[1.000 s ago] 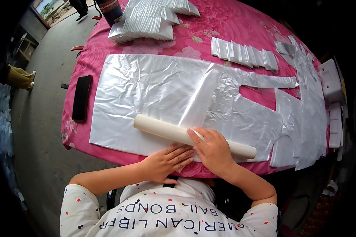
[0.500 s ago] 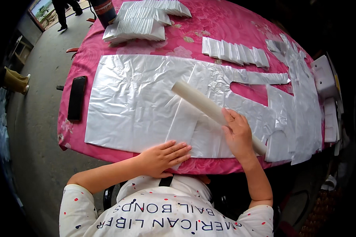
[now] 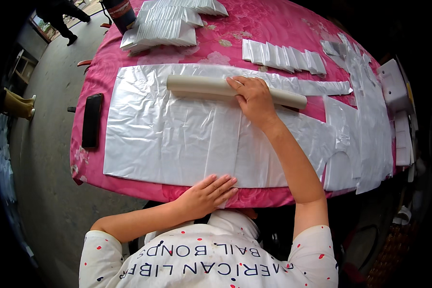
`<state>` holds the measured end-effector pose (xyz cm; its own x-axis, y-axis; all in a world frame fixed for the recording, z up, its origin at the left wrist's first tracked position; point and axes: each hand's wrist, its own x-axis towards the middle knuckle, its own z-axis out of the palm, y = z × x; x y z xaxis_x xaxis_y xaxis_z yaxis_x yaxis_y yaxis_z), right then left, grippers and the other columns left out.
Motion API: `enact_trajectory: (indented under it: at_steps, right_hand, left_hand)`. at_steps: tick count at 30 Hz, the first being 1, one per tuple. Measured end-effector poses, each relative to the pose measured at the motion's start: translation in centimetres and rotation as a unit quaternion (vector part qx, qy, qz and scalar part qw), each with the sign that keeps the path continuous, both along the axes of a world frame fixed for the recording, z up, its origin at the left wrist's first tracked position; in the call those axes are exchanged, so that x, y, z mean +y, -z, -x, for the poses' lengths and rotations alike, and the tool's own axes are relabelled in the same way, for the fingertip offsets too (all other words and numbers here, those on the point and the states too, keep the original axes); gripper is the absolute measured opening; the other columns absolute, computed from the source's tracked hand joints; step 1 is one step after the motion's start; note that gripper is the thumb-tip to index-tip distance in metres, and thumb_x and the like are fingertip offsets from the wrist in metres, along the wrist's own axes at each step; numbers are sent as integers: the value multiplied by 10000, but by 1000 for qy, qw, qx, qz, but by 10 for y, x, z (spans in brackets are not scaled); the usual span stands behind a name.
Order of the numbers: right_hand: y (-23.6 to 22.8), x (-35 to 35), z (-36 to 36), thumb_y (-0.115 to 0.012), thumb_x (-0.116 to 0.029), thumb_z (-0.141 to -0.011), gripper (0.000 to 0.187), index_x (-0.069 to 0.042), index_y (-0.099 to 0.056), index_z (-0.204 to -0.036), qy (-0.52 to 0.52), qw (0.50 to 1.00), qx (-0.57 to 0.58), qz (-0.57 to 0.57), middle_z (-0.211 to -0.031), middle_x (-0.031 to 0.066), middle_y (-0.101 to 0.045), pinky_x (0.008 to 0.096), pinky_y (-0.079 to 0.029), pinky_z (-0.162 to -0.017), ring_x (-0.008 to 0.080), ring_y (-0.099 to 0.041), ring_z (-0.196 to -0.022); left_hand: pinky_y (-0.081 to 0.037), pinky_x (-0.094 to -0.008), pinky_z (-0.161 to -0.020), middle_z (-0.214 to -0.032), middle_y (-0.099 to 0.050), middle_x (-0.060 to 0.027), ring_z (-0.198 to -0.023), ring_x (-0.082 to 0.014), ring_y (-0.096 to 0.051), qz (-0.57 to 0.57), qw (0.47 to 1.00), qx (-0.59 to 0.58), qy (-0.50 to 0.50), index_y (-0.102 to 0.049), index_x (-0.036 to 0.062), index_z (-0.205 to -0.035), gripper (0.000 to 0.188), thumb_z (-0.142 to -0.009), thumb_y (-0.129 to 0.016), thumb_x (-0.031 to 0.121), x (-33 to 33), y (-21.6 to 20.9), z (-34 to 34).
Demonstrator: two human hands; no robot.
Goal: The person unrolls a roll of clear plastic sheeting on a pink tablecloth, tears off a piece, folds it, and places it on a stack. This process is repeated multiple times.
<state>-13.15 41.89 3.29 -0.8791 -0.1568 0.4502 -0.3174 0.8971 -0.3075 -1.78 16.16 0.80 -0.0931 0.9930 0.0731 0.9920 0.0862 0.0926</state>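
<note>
A large white plastic bag (image 3: pixel 177 139) with cut-out handles lies spread across the pink flowered tablecloth (image 3: pixel 216 53). Near its far edge rests a pale cardboard-like tube (image 3: pixel 201 86), lying nearly crosswise. My right hand (image 3: pixel 252 98) grips this tube right of its middle, the thumb on the near side and the fingers over the top. At the near edge of the bag my left hand (image 3: pixel 209 194) lies flat with its fingers stretched out, partly on the plastic and partly on the cloth.
Stacks of folded white bags (image 3: pixel 163 29) stand at the far left, with a smaller folded row (image 3: pixel 283 56) at the far middle. A black phone (image 3: pixel 92 120) lies at the left edge. More loose bags (image 3: pixel 369 129) cover the right end. Another person's legs (image 3: pixel 65 19) show at the upper left.
My right hand has pushed the tube away from me and to the left, turning it from slanted to nearly crosswise. My left hand stays almost in place. The person at upper left has stepped closer.
</note>
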Motion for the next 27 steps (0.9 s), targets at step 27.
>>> enact_trajectory:
  at_steps: [27]
  right_hand:
    - [-1, -51, -130, -549, 44, -632, 497, -12, -560, -1125, -138, 977, -140, 85, -1205, 108, -531, 361, -399, -952, 286, -489, -1114]
  left_hand:
    - [-452, -377, -925, -1181, -559, -89, -1047, -219, -568, -115, 978, -144, 102, -581, 35, -1025, 313, -786, -639, 229, -22, -27, 55]
